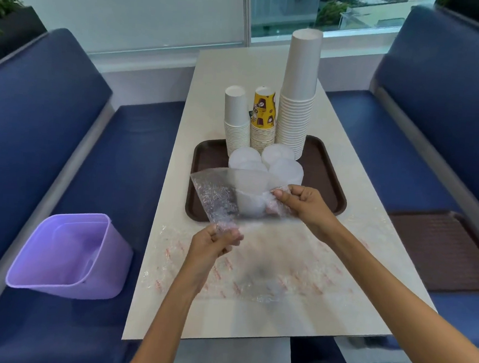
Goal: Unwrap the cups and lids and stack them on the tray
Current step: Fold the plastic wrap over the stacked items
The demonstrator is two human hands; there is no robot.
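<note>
A brown tray (330,185) on the pale table carries a tall white cup stack (298,92), a shorter white stack (236,118), a yellow patterned stack (262,117) and piles of white lids (286,169). Over the tray's near edge a sheet of bubble wrap (214,193) is stretched between my hands, partly covering a lid pile (251,203). My left hand (214,243) pinches the wrap's lower corner. My right hand (302,202) grips its right end beside the lids.
A flat clear plastic sheet with red print (269,268) lies on the table near me. A purple plastic bin (68,254) sits on the left blue bench. A second brown tray (443,249) lies on the right bench. A window is beyond the table.
</note>
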